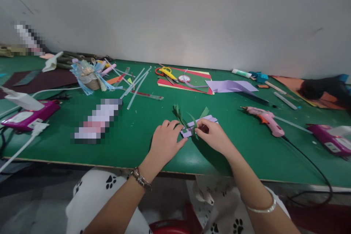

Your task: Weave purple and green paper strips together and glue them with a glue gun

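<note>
On the green table [142, 142] lies a small lilac paper piece [201, 121] with green paper leaves [181, 115] stuck to it. My left hand [166, 142] rests on the table at its left end, fingers curled and pressing on the leaves. My right hand [214, 135] pinches the lilac piece and a leaf from the right. Both wrists wear bracelets.
A pink glue gun [264, 119] lies right of my hands, its cord trailing to the front edge. Yellow-handled scissors [167, 73] rest on red and green card sheets [192, 80]. A lilac sheet [231, 86], clear glue sticks [137, 84], a ribboned basket [89, 76] and purple power strips [30, 115] lie around.
</note>
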`<action>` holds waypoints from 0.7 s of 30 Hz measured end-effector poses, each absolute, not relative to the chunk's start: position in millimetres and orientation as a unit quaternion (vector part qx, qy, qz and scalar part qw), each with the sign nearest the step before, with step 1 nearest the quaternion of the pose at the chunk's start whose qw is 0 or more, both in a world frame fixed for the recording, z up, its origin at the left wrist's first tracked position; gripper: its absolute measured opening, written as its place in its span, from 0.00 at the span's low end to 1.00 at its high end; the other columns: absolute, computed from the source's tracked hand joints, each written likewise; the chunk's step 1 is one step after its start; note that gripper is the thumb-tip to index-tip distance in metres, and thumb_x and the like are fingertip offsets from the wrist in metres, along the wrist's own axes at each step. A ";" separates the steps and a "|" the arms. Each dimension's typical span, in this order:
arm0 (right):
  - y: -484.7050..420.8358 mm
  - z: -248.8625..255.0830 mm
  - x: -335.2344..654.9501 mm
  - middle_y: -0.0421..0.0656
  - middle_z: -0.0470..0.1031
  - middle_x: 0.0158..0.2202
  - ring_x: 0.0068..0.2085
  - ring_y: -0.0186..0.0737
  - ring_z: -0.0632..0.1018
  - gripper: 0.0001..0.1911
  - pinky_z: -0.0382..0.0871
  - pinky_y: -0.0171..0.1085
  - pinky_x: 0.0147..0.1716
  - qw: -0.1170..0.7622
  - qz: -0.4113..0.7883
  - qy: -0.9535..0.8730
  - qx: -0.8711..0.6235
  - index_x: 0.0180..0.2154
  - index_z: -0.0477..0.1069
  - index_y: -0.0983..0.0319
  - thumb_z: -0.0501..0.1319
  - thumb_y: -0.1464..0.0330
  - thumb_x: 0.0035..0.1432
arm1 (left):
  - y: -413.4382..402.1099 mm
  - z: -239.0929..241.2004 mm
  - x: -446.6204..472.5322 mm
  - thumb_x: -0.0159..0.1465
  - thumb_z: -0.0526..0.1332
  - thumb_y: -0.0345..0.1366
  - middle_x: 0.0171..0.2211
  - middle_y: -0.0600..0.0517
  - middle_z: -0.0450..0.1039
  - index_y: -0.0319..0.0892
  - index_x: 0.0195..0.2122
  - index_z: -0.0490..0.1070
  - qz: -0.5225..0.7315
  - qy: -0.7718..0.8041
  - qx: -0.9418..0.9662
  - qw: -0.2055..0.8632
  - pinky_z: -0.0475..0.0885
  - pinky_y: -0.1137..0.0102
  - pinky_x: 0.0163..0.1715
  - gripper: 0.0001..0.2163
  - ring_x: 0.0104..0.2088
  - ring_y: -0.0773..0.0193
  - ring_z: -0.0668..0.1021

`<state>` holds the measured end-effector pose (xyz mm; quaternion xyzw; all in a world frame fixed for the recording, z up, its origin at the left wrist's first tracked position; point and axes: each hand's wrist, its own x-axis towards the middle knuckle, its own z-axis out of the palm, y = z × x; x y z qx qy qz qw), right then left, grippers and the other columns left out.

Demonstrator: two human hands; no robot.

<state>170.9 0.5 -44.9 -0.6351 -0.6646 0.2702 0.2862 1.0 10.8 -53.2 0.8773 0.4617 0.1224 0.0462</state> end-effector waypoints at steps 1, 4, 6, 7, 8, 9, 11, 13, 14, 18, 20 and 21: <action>0.8 -44.9 171.0 0.34 0.62 0.19 0.22 0.31 0.63 0.04 0.55 0.33 0.24 0.281 0.272 -0.662 -0.639 0.22 0.60 0.60 0.54 0.71 0.46 | 10.8 -53.7 1.1 0.61 0.57 0.40 0.46 0.47 0.69 0.41 0.44 0.68 0.123 0.461 0.878 0.043 0.69 0.64 0.35 0.13 0.43 0.54 0.70; 2.2 -45.0 169.2 0.35 0.63 0.19 0.22 0.32 0.63 0.03 0.55 0.33 0.24 0.265 0.276 -0.664 -0.642 0.22 0.62 0.60 0.54 0.70 0.46 | 10.5 -55.0 0.1 0.60 0.58 0.39 0.48 0.46 0.67 0.40 0.45 0.68 0.127 0.456 0.880 0.038 0.69 0.64 0.35 0.14 0.44 0.54 0.70; 3.1 -44.7 167.2 0.35 0.64 0.20 0.23 0.32 0.64 0.03 0.55 0.33 0.24 0.258 0.267 -0.668 -0.645 0.22 0.63 0.60 0.55 0.71 0.45 | 10.2 -55.9 -1.3 0.60 0.59 0.38 0.50 0.46 0.66 0.40 0.47 0.67 0.130 0.442 0.887 0.039 0.69 0.63 0.37 0.15 0.44 0.55 0.70; 3.3 -44.5 166.2 0.36 0.64 0.20 0.23 0.32 0.64 0.03 0.55 0.33 0.24 0.255 0.258 -0.671 -0.647 0.22 0.63 0.60 0.55 0.71 0.45 | 10.1 -56.4 -2.0 0.60 0.59 0.37 0.51 0.46 0.65 0.41 0.48 0.66 0.130 0.430 0.892 0.041 0.69 0.64 0.37 0.15 0.44 0.55 0.70; 3.4 -44.4 165.2 0.36 0.65 0.20 0.23 0.32 0.64 0.03 0.55 0.33 0.24 0.251 0.249 -0.674 -0.649 0.22 0.63 0.60 0.55 0.71 0.46 | 10.0 -56.8 -2.6 0.60 0.59 0.36 0.51 0.47 0.65 0.41 0.49 0.66 0.127 0.415 0.900 0.042 0.69 0.64 0.38 0.15 0.45 0.56 0.70; 3.4 -44.3 164.5 0.36 0.65 0.20 0.23 0.32 0.64 0.03 0.55 0.33 0.25 0.247 0.240 -0.677 -0.650 0.22 0.63 0.60 0.55 0.71 0.46 | 10.0 -57.1 -3.3 0.61 0.58 0.35 0.51 0.47 0.66 0.41 0.49 0.65 0.122 0.399 0.908 0.044 0.69 0.64 0.38 0.15 0.45 0.56 0.70; 3.1 -44.5 163.4 0.37 0.65 0.21 0.23 0.33 0.64 0.03 0.56 0.33 0.25 0.238 0.226 -0.684 -0.651 0.22 0.64 0.60 0.55 0.71 0.46 | 10.0 -57.5 -4.5 0.62 0.56 0.34 0.51 0.48 0.66 0.42 0.49 0.65 0.114 0.377 0.918 0.047 0.69 0.64 0.38 0.14 0.45 0.57 0.70; 2.8 -44.9 162.8 0.37 0.66 0.22 0.24 0.33 0.64 0.03 0.56 0.33 0.25 0.229 0.219 -0.689 -0.652 0.23 0.64 0.61 0.55 0.71 0.47 | 10.3 -57.2 -6.1 0.63 0.55 0.34 0.50 0.49 0.68 0.42 0.49 0.66 0.110 0.370 0.921 0.052 0.69 0.64 0.37 0.13 0.45 0.57 0.70; 2.5 -45.1 162.6 0.38 0.66 0.22 0.24 0.33 0.65 0.03 0.57 0.33 0.26 0.225 0.216 -0.692 -0.651 0.23 0.65 0.61 0.55 0.71 0.48 | 10.5 -56.7 -6.9 0.63 0.55 0.34 0.49 0.49 0.68 0.42 0.49 0.66 0.110 0.369 0.921 0.056 0.69 0.64 0.37 0.13 0.45 0.57 0.70; 1.3 -44.6 161.6 0.38 0.66 0.24 0.25 0.33 0.65 0.05 0.56 0.33 0.26 0.209 0.207 -0.703 -0.648 0.25 0.66 0.61 0.56 0.68 0.50 | 11.4 -52.1 -7.4 0.63 0.55 0.35 0.48 0.49 0.69 0.42 0.49 0.65 0.105 0.372 0.920 0.068 0.68 0.65 0.39 0.13 0.45 0.57 0.70; 0.8 -44.1 160.8 0.38 0.66 0.24 0.25 0.33 0.65 0.04 0.56 0.33 0.26 0.199 0.198 -0.708 -0.648 0.26 0.66 0.61 0.58 0.68 0.49 | 12.0 -49.1 -5.3 0.62 0.56 0.37 0.46 0.48 0.69 0.41 0.48 0.66 0.090 0.387 0.916 0.063 0.68 0.65 0.37 0.13 0.44 0.57 0.70; 0.7 -43.9 160.4 0.37 0.66 0.24 0.26 0.33 0.65 0.03 0.55 0.33 0.26 0.195 0.195 -0.709 -0.649 0.26 0.66 0.61 0.58 0.68 0.49 | 12.3 -47.9 -4.0 0.62 0.57 0.38 0.45 0.48 0.69 0.41 0.47 0.67 0.084 0.395 0.913 0.060 0.68 0.65 0.36 0.13 0.43 0.56 0.70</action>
